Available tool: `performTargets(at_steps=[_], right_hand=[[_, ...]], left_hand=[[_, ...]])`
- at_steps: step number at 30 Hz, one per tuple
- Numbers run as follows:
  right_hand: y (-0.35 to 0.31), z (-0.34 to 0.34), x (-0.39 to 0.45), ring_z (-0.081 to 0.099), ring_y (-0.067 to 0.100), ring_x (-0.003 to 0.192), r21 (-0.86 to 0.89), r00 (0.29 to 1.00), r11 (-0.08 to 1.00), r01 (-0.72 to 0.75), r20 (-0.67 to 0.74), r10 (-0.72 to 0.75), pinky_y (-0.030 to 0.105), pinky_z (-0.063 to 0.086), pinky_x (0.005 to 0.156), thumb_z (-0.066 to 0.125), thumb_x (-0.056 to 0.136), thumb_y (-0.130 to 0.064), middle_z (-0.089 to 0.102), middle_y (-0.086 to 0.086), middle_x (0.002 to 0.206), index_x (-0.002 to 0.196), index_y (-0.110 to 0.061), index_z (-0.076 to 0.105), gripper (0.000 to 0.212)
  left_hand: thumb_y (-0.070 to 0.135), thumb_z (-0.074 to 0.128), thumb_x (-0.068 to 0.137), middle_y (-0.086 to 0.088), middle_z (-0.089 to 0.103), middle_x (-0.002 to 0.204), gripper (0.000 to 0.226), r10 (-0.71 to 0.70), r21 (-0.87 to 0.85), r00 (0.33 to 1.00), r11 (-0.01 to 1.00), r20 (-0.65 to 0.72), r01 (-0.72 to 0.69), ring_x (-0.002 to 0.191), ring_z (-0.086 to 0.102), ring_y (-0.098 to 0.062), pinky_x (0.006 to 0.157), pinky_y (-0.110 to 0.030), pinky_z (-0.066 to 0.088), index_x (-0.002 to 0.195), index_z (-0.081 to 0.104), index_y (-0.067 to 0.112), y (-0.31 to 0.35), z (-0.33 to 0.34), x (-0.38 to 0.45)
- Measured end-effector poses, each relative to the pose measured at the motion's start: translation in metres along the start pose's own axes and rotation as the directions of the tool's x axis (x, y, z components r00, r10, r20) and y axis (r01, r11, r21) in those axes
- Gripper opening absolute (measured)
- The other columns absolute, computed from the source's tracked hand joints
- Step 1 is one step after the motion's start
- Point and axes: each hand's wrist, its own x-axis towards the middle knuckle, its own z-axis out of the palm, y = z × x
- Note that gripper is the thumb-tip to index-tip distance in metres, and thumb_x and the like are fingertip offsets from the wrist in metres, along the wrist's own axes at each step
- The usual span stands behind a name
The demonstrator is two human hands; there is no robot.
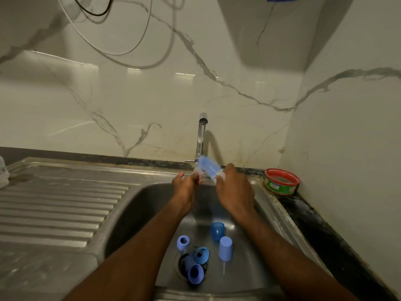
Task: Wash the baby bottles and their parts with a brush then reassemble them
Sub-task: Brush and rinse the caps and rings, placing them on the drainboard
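Both hands are up under the tap (201, 135), where water runs. My right hand (234, 192) grips the white handle of a blue bottle brush (208, 166). The brush's bristled head points up and left toward the spout. My left hand (185, 185) pinches a small clear part (198, 170) against the bristles; I cannot tell which part it is. Several blue bottle parts lie on the sink (134, 213) floor: a dark blue cap (217, 230), a pale blue cap (225, 248) and a pale ring (183, 242). Two more rings (196, 272) sit over the drain.
A ribbed steel draining board (54, 205) stretches to the left, with a white object (3, 172) at its far edge. A red-rimmed green tub (282, 181) stands on the dark counter right of the sink. A marble wall rises behind.
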Motion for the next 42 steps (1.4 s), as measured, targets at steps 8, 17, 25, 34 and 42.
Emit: performTargets(at_steps=[8, 17, 25, 34, 42], right_hand=[[0.002, -0.011, 0.008, 0.064, 0.026, 0.104, -0.044, 0.998, 0.997, -0.066, 0.020, 0.067, 0.032, 0.040, 0.068, 0.056, 0.101, -0.035, 0.064, 0.009, 0.121, 0.128, -0.017, 0.046, 0.034], [-0.004, 0.004, -0.004, 0.064, 0.020, 0.098, -0.073, 0.997, 0.996, 0.049, 0.060, -0.044, 0.032, 0.048, 0.074, 0.063, 0.096, -0.033, 0.065, 0.005, 0.118, 0.132, -0.022, 0.044, 0.042], [0.004, -0.002, -0.001, 0.066, 0.020, 0.092, -0.161, 0.994, 0.981, 0.105, 0.031, -0.102, 0.030, 0.043, 0.064, 0.062, 0.098, -0.035, 0.066, 0.006, 0.112, 0.133, -0.022, 0.040, 0.044], [0.019, -0.004, 0.007, 0.064, 0.019, 0.086, -0.255, 0.998, 0.965, 0.054, -0.007, -0.058, 0.031, 0.042, 0.061, 0.069, 0.093, -0.035, 0.068, 0.005, 0.112, 0.125, -0.023, 0.042, 0.044], [0.034, -0.015, 0.017, 0.061, 0.018, 0.084, -0.169, 0.997, 0.983, 0.076, 0.030, -0.072, 0.033, 0.048, 0.066, 0.067, 0.095, -0.032, 0.066, 0.007, 0.111, 0.128, -0.021, 0.038, 0.046]], left_hand=[[0.005, 0.062, 0.097, -0.012, 0.074, 0.091, 0.012, -0.026, 0.031, 0.961, 0.999, 0.274, 0.019, 0.080, 0.069, -0.017, 0.081, -0.028, 0.059, 0.104, 0.071, 0.003, -0.004, 0.008, -0.006], [0.010, 0.059, 0.099, -0.016, 0.075, 0.109, 0.021, 0.017, 0.219, 0.959, 0.972, 0.282, -0.082, 0.110, 0.068, -0.032, 0.101, -0.045, 0.054, 0.116, 0.070, 0.006, -0.005, -0.005, -0.007], [0.009, 0.064, 0.097, -0.007, 0.076, 0.100, 0.015, 0.136, 0.275, 0.962, 0.940, 0.237, -0.200, 0.093, 0.072, -0.020, 0.073, -0.025, 0.058, 0.110, 0.067, 0.014, 0.000, -0.010, -0.008], [0.009, 0.065, 0.097, -0.010, 0.069, 0.114, 0.029, 0.113, 0.240, 0.980, 0.959, 0.162, -0.150, 0.093, 0.076, -0.023, 0.075, -0.035, 0.063, 0.125, 0.059, 0.016, 0.003, -0.012, -0.006], [0.016, 0.067, 0.097, -0.012, 0.071, 0.117, 0.022, 0.139, 0.122, 0.967, 0.978, 0.213, -0.167, 0.103, 0.072, -0.027, 0.085, -0.034, 0.061, 0.117, 0.074, 0.011, 0.008, -0.008, -0.011]])
